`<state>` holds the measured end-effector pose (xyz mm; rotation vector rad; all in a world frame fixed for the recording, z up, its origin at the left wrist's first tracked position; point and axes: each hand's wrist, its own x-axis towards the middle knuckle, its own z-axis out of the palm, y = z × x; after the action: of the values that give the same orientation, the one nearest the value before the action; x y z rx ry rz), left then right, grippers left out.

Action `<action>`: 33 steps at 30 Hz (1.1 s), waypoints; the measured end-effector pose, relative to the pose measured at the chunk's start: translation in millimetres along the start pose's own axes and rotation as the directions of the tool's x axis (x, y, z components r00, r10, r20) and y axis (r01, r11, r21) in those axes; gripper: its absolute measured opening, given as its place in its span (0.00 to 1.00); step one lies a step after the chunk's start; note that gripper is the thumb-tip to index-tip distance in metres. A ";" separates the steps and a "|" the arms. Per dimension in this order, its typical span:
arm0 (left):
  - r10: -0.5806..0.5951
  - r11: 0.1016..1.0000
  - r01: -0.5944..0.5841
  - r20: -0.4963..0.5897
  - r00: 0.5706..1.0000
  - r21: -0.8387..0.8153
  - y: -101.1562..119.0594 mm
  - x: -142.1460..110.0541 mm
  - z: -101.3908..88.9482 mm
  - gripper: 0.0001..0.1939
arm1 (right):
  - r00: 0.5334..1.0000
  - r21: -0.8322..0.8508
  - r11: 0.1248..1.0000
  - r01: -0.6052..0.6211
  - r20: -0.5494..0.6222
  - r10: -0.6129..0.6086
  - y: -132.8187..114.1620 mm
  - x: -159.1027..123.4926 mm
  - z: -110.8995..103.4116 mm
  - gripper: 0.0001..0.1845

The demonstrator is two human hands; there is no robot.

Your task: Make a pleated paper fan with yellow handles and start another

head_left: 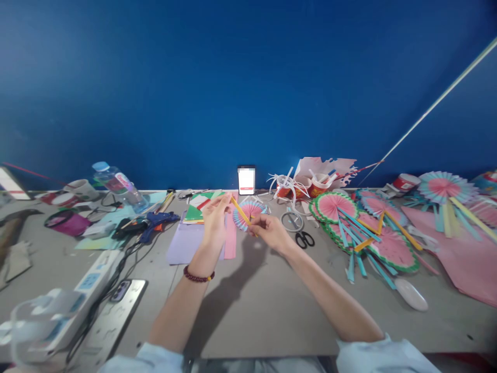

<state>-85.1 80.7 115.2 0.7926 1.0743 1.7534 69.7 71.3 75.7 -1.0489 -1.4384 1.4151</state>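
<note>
So both hands are on one yellow strip (pixel 240 210) here. The left hand (pixel 215 211) has its fingertips pinched together on the upper end, and the right hand (pixel 269 231) has thumb and fingers closed around the lower end, so the strip runs on a slant between them. No real gap in either pinch that I can see.

The little pleated fan (pixel 257 206), pink and blue, is right there between the two hands, with the strip crossing in front of it. Can't tell if the strip is stuck to it, or if the right fingers have hold of the fan too.

Just past the grip there's a lit phone (pixel 246 180) standing upright near the blue wall (pixel 248 93). Beside and under the left hand you've got purple paper (pixel 180 243), pink paper (pixel 230 246) and some green paper (pixel 193 213). Further left of the grip: a blue glue gun (pixel 155 224), then a bottle (pixel 120 185) tilted over behind it.

Right of the grip, a tape roll (pixel 282 223) and black scissors (pixel 304 237) sit near the right hand. Beyond those there's a heap of watermelon fans (pixel 336 207), with cups (pixel 318 185) full of bits behind.
</note>
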 end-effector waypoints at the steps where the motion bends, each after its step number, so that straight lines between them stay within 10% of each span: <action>1: 0.008 1.000 -0.008 0.021 1.000 0.000 0.6 -1.2 0.9 0.13 | 1.000 -0.028 0.999 0.017 -0.015 -0.017 -0.2 0.5 -1.1 0.08; 14: 0.243 0.970 -0.243 0.130 0.961 -0.019 12.3 -11.8 6.0 0.11 | 0.956 -0.295 0.909 0.294 0.069 -0.286 -8.9 11.5 -38.4 0.09; 23: 0.282 0.947 -0.318 0.370 0.885 0.039 12.0 -16.5 0.1 0.17 | 0.877 -0.390 0.847 0.361 -0.166 -0.450 5.7 21.7 -49.6 0.06; 29: -0.023 0.980 -0.063 0.420 0.907 0.190 7.4 -10.4 1.9 0.22 | 0.811 -0.397 0.764 0.509 -0.077 -0.581 -10.1 10.9 -52.7 0.09; 33: -0.285 0.950 0.169 0.510 0.812 0.261 -8.3 -12.1 7.5 0.22 | 0.770 -0.453 0.682 0.574 0.016 -0.637 -16.6 6.1 -49.8 0.10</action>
<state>-71.0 73.8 110.0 1.1534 0.9146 1.1168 115.3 91.7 92.8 -0.7819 -1.8193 0.5274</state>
